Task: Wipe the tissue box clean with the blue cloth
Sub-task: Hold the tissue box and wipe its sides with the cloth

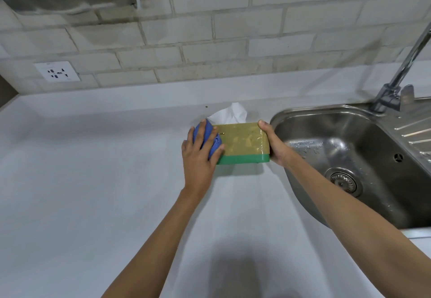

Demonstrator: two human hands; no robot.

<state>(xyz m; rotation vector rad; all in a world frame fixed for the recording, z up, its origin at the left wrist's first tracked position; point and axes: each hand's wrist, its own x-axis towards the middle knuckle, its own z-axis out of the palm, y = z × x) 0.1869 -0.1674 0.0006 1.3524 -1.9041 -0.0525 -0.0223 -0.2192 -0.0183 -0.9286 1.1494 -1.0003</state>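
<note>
Wiping under way at a kitchen desk (93,181): the left hand (199,160) presses a bunched blue cloth (206,138) against the left end of a tissue box (242,142), while the right hand (274,143) clasps the right end to steady it, just beside a wet steel sink (349,148). The box, rectangular with a glossy, mottled olive-yellow face and a green band along its near edge, sits tipped, a white tissue (229,113) rising behind. Firm, overlapping strokes along the slick face, with the steadying grip kept firm, should serve best.
</note>
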